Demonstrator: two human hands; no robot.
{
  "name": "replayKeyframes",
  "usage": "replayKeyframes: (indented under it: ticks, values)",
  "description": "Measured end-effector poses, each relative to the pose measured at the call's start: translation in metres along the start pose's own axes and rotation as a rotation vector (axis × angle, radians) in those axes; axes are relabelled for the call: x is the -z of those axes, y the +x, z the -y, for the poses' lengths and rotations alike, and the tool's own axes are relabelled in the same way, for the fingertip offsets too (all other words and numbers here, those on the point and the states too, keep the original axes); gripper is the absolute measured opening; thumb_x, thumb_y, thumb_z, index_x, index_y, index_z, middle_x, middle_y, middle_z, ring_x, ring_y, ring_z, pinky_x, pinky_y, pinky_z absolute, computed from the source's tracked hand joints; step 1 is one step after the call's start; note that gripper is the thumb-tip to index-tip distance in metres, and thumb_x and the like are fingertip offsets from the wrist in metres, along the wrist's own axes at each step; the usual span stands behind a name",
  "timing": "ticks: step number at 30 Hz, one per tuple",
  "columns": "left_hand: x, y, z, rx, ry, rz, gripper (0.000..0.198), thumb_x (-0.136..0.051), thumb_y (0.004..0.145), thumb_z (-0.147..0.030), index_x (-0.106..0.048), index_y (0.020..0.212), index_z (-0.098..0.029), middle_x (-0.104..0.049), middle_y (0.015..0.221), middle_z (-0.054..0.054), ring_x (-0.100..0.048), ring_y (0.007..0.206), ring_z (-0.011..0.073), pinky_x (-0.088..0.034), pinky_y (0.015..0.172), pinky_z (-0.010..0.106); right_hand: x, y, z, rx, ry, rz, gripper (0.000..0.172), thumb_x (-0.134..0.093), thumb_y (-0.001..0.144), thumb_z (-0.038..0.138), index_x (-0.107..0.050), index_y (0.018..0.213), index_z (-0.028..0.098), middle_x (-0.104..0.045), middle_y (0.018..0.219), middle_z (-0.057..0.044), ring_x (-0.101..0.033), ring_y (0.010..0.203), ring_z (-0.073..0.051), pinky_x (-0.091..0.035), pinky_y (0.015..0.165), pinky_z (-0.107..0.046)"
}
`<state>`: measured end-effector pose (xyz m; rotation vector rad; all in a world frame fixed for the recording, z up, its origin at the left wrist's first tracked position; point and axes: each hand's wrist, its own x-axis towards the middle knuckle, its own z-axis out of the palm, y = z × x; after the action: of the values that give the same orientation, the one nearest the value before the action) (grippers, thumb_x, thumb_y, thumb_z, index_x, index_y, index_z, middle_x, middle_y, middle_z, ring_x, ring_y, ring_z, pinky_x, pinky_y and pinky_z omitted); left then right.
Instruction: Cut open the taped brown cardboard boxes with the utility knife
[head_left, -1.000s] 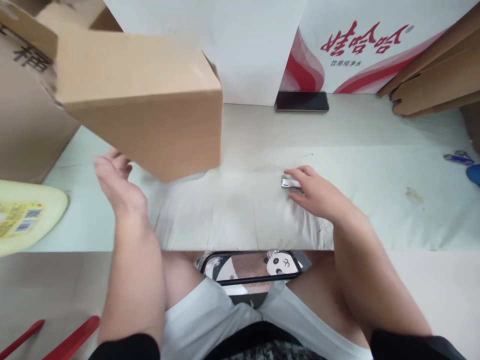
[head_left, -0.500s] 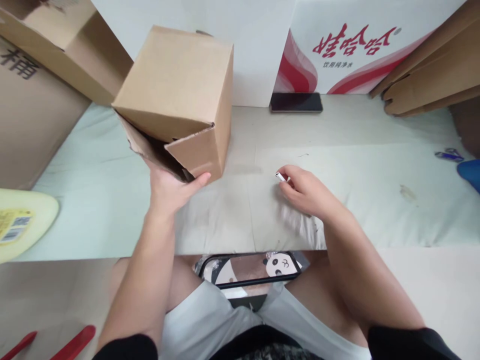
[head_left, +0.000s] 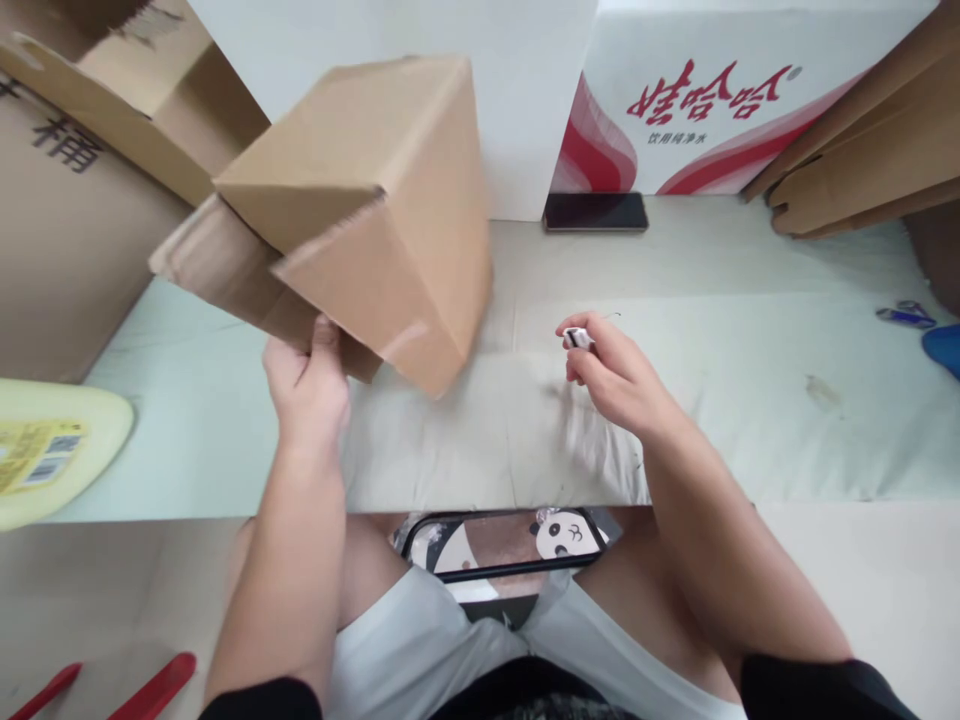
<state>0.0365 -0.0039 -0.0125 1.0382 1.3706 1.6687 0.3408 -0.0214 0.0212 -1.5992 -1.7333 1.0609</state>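
My left hand (head_left: 307,385) grips the lower flap of a brown cardboard box (head_left: 375,210), which hangs tilted above the pale cloth-covered table (head_left: 720,370) at the left of centre. One flap of the box sticks out to the left. My right hand (head_left: 611,375) is closed in a pinch on a small white object (head_left: 576,338), held just above the cloth to the right of the box. What the small object is cannot be made out.
A dark phone (head_left: 596,211) lies at the back against a red-and-white printed carton (head_left: 705,100). Large cardboard boxes (head_left: 67,190) stand at the left, folded cardboard (head_left: 862,150) at the right. A yellow container (head_left: 52,445) is at the left edge, blue scissors (head_left: 907,317) at the right. A panda-patterned tray (head_left: 510,540) rests on my lap.
My left hand took hold of the box from below and tipped it toward me. My right hand picked the small white object off the cloth and lifted it slightly.
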Motion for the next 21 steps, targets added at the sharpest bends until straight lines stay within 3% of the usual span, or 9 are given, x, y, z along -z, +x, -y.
replayKeyframes:
  ticks: [1,3,4,7,10,13,16,18,21]
  values:
    - [-0.002,-0.003,-0.008,-0.065,-0.025,-0.061,0.039,-0.087,0.078,-0.045,-0.067,0.1,-0.02,-0.076,0.105,-0.002,-0.065,0.121,0.0247,-0.051,0.108,0.039,0.001,-0.001,0.002,0.0,0.022,-0.016,0.023,-0.046,0.085,0.031,-0.055,0.103,0.022,-0.057,0.075,0.001,-0.053,0.068,-0.016,-0.041,0.066,-0.033]
    - [-0.003,-0.01,-0.025,-0.049,-0.081,-0.054,0.044,-0.094,0.066,-0.047,-0.071,0.09,-0.019,-0.078,0.09,0.0,-0.072,0.102,0.0247,-0.058,0.097,0.038,0.003,-0.003,0.005,-0.009,0.042,-0.065,0.024,-0.05,0.085,0.037,-0.056,0.103,0.022,-0.053,0.07,0.003,-0.049,0.063,-0.015,-0.039,0.064,-0.032]
    - [-0.003,-0.012,-0.033,0.02,-0.096,-0.033,0.046,-0.093,0.064,-0.053,-0.072,0.088,-0.019,-0.078,0.088,0.001,-0.073,0.097,0.024,-0.06,0.092,0.036,0.004,-0.004,0.007,-0.017,0.044,-0.097,0.026,-0.053,0.085,0.041,-0.056,0.102,0.022,-0.053,0.07,0.003,-0.048,0.062,-0.015,-0.039,0.064,-0.032]
    - [-0.002,-0.018,-0.045,0.33,-0.079,0.05,0.049,-0.098,0.054,-0.049,-0.074,0.087,-0.021,-0.08,0.087,-0.001,-0.075,0.087,0.0233,-0.064,0.078,0.034,0.008,-0.006,0.009,-0.03,0.104,-0.14,0.033,-0.058,0.084,0.047,-0.059,0.105,0.021,-0.063,0.083,-0.001,-0.053,0.067,-0.015,-0.043,0.066,-0.033]
    - [-0.004,-0.021,-0.043,0.487,-0.11,0.128,0.048,-0.098,0.05,-0.053,-0.068,0.072,-0.021,-0.077,0.071,0.0,-0.077,0.09,0.031,-0.066,0.076,0.04,0.008,-0.006,0.008,-0.004,0.221,-0.038,0.04,-0.06,0.086,0.051,-0.06,0.113,0.021,-0.07,0.108,-0.007,-0.059,0.075,-0.016,-0.049,0.07,-0.034]
    - [-0.008,-0.024,-0.039,0.494,-0.241,0.31,0.061,-0.078,0.063,-0.081,-0.068,0.071,-0.021,-0.078,0.075,0.008,-0.075,0.109,0.0404,-0.066,0.086,0.048,0.004,-0.005,0.005,0.021,0.2,-0.007,0.046,-0.068,0.083,0.051,-0.061,0.117,0.02,-0.07,0.117,-0.01,-0.064,0.083,-0.018,-0.054,0.079,-0.038]
    - [-0.007,-0.029,-0.038,0.464,-0.278,0.424,0.077,-0.064,0.064,-0.095,-0.072,0.081,-0.021,-0.08,0.081,0.011,-0.073,0.114,0.0425,-0.065,0.089,0.05,0.001,-0.002,0.005,0.021,0.175,-0.023,0.049,-0.071,0.081,0.049,-0.062,0.12,0.019,-0.07,0.12,-0.011,-0.067,0.09,-0.02,-0.056,0.088,-0.041]
    - [-0.004,-0.032,-0.037,0.444,-0.265,0.421,0.075,-0.07,0.061,-0.093,-0.074,0.087,-0.022,-0.081,0.084,0.01,-0.076,0.109,0.0411,-0.066,0.086,0.049,0.0,-0.002,0.007,0.026,0.185,-0.011,0.05,-0.072,0.079,0.048,-0.062,0.119,0.019,-0.069,0.122,-0.011,-0.068,0.094,-0.021,-0.056,0.091,-0.042]
    - [-0.004,-0.034,-0.034,0.473,-0.193,0.343,0.059,-0.089,0.06,-0.07,-0.075,0.093,-0.024,-0.083,0.093,0.006,-0.079,0.097,0.0336,-0.068,0.077,0.039,-0.002,-0.001,0.011,0.035,0.19,0.004,0.048,-0.072,0.079,0.048,-0.064,0.116,0.02,-0.07,0.124,-0.011,-0.069,0.1,-0.022,-0.056,0.095,-0.043]
